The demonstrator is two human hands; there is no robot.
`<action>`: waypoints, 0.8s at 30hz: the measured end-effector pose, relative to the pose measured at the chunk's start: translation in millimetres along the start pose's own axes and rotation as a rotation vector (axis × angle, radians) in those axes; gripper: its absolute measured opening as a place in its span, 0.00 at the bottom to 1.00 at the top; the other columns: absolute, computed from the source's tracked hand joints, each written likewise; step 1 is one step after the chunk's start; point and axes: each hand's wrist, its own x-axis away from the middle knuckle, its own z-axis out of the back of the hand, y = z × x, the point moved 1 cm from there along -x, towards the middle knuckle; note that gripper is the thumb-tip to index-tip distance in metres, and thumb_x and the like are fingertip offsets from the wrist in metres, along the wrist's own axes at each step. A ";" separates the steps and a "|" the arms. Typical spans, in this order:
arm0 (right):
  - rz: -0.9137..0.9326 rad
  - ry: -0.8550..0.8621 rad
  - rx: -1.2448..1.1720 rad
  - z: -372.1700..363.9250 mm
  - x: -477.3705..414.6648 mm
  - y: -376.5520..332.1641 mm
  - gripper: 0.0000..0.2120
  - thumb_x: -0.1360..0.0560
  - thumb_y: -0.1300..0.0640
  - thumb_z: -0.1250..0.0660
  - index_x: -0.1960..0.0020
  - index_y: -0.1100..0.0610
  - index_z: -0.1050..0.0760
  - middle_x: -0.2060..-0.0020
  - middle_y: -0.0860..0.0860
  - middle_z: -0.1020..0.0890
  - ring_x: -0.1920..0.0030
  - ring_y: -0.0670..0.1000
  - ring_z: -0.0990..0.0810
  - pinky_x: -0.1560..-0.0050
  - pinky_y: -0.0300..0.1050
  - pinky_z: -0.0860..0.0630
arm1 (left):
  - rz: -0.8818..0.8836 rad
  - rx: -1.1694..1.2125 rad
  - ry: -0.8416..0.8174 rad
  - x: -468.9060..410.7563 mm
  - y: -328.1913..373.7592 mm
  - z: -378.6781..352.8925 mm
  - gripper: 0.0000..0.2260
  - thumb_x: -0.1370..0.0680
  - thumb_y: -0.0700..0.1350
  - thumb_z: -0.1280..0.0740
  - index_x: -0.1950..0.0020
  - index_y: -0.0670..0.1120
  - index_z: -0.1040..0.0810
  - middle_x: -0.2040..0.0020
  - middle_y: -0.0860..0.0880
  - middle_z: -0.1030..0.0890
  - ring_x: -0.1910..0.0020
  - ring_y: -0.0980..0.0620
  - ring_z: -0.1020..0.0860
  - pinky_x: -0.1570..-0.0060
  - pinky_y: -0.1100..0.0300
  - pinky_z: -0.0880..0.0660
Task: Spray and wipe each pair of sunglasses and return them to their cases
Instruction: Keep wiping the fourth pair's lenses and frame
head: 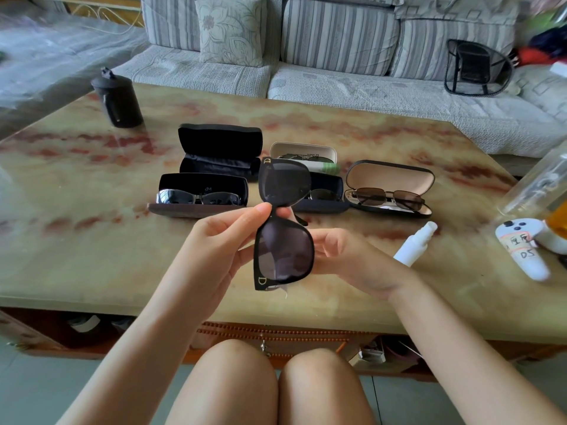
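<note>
Large black sunglasses [283, 222] hang upright, turned on end, above the table's near half. My left hand [221, 237] pinches them at the bridge. My right hand [346, 256] holds the lower lens from behind; a thin scrap of cloth [283, 289] shows under that lens. An empty black case [219, 151] lies open at the back. A white spray bottle [414, 243] lies on the table to the right of my right hand.
Open cases with sunglasses lie on the marble table [92, 256]: a dark one [199, 194] left, a beige-lined one [389, 188] right, a white one [303, 154] and a dark blue one [325, 194] behind. A black canister [118, 99] stands far left. A white controller [524, 246] lies right.
</note>
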 end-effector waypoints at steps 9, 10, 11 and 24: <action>0.019 0.280 -0.242 17.9 15.7 -9.9 0.05 0.33 0.58 0.26 0.58 0.54 0.19 0.63 0.50 0.18 0.61 0.48 0.21 0.62 0.36 0.26 | -0.018 -0.052 0.000 -0.6 -3.2 10.7 0.12 0.27 0.47 0.36 0.56 0.44 0.13 0.54 0.43 0.14 0.53 0.52 0.16 0.56 0.66 0.22; 0.002 0.285 -0.253 17.1 16.7 -10.9 0.08 0.34 0.58 0.26 0.54 0.55 0.18 0.61 0.52 0.18 0.62 0.50 0.21 0.61 0.39 0.25 | -0.018 -0.068 0.002 -0.8 -4.0 10.4 0.12 0.28 0.47 0.35 0.56 0.45 0.13 0.54 0.43 0.14 0.53 0.52 0.16 0.56 0.66 0.22; -0.013 0.291 -0.271 16.0 17.7 -13.0 0.13 0.33 0.57 0.26 0.51 0.59 0.19 0.61 0.54 0.18 0.63 0.51 0.20 0.62 0.41 0.25 | -0.017 -0.085 0.007 -0.9 -4.6 9.9 0.12 0.28 0.48 0.35 0.57 0.45 0.13 0.54 0.43 0.14 0.53 0.52 0.16 0.55 0.65 0.21; -0.195 0.140 0.201 11.0 12.5 -50.9 0.03 0.27 0.58 0.28 0.57 0.56 0.16 0.60 0.55 0.14 0.59 0.48 0.19 0.55 0.44 0.24 | 0.042 -0.139 -0.026 -1.8 -10.5 2.9 0.11 0.29 0.51 0.35 0.59 0.51 0.13 0.54 0.49 0.14 0.50 0.55 0.17 0.42 0.58 0.25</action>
